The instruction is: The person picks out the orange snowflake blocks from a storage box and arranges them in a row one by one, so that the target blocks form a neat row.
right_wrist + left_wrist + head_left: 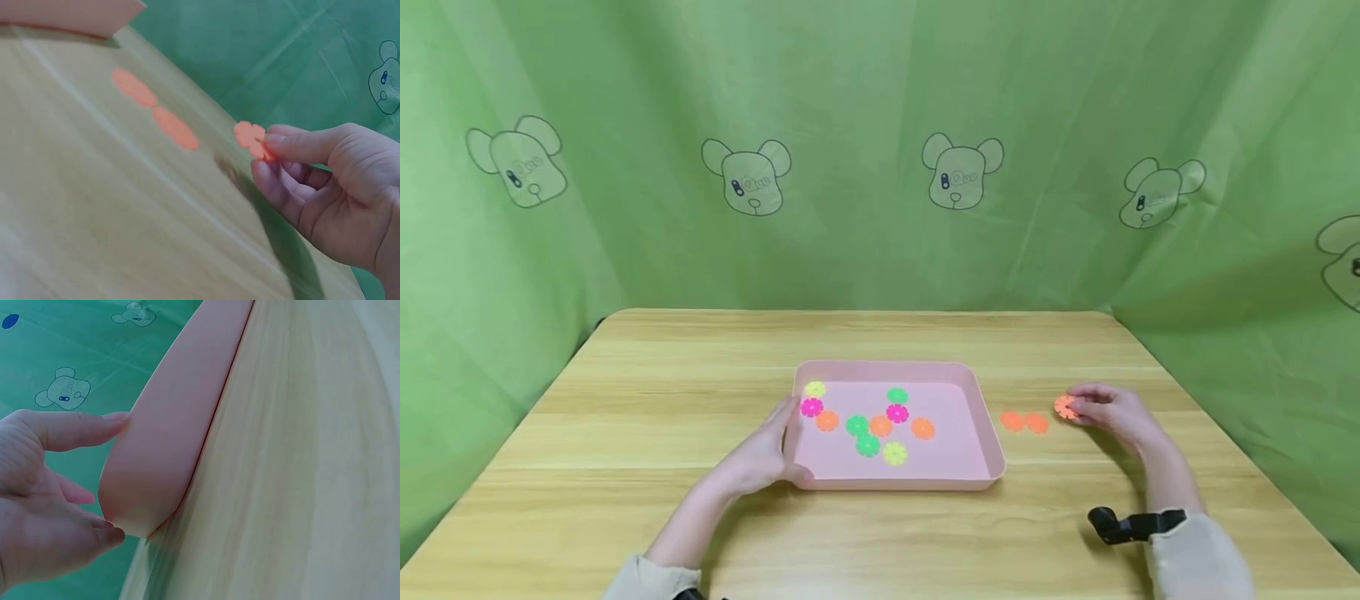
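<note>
A shallow pink tray [951,458] lies on the table, holding several notched plastic discs in yellow, magenta, orange and green, such as a green disc [867,445]. My left hand [763,454] holds the tray's left side, its thumb at the near corner and its fingers along the wall; the left wrist view shows the outer wall [172,425] between them. To the right of the tray, my right hand [1108,414] pinches an orange notched disc [250,137] between thumb and fingers, held above the table. Two more orange discs [175,128] lie side by side between tray and hand.
The wooden table [700,358] reaches back to a green curtain [865,258] printed with bear heads, which also closes off both sides. A black strap with a camera mount [1135,527] sits on the right wrist.
</note>
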Motion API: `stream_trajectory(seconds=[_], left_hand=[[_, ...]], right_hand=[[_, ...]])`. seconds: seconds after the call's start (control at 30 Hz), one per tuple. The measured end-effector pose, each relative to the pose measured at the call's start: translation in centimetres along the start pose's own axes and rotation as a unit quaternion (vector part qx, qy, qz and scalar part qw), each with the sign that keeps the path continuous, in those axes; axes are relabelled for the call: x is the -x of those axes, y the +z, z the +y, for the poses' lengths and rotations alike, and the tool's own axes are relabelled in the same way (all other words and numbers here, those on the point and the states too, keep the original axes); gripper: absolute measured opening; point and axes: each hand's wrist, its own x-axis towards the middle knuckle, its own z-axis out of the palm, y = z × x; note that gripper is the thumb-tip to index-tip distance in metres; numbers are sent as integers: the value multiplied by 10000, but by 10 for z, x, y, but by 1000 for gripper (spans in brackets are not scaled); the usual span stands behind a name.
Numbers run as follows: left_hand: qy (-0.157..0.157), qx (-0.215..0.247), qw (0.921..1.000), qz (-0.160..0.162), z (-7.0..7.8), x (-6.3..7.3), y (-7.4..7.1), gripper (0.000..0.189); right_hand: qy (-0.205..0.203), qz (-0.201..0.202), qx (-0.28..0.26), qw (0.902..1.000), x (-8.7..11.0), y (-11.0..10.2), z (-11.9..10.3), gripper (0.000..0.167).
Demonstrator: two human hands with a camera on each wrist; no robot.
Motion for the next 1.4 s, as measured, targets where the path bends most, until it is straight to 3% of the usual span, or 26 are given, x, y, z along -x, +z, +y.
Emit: stream_trajectory(seconds=[0.27, 0.43, 0.67, 1.17, 1.4], left_hand=[[-58, 217, 9997, -13, 0, 3, -2, 109], [-72, 289, 9996, -11, -1, 3, -2, 109], [-67, 183, 9998, -29, 0, 3, -2, 107], [-34, 41, 10000, -19, 2, 2, 0, 106], [-41, 7, 10000, -18, 1, 1, 0, 105]], right_hand=[[444, 332, 1245, 9907, -3, 10, 1, 52], [566, 454, 1540, 9854, -5, 16, -1, 50], [359, 480, 2276, 9719, -6, 19, 0, 43], [213, 463, 2719, 9610, -5, 18, 5, 35], [219, 438, 2521, 9665, -1, 19, -1, 35]])
